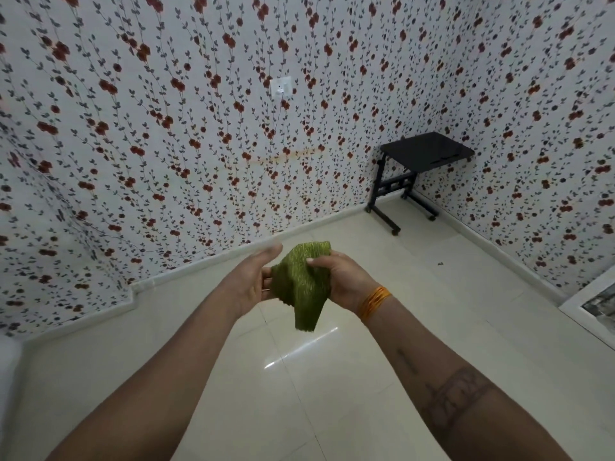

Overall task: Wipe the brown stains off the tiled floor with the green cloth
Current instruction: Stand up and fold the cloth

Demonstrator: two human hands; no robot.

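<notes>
In the middle of the frame, both hands hold up the soft green cloth (pixel 304 287). The right hand (pixel 344 281) pinches it tight. The left hand (pixel 254 281) cups it loosely, above the shiny cream tiled floor (pixel 299 394).

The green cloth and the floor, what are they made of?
The green cloth looks like soft woven or knitted fabric: it droops in folds and shows a ribbed, fuzzy texture. The floor looks like glossy cream tile, maybe ceramic or marble, judging by its grout lines and bright reflections.
</notes>
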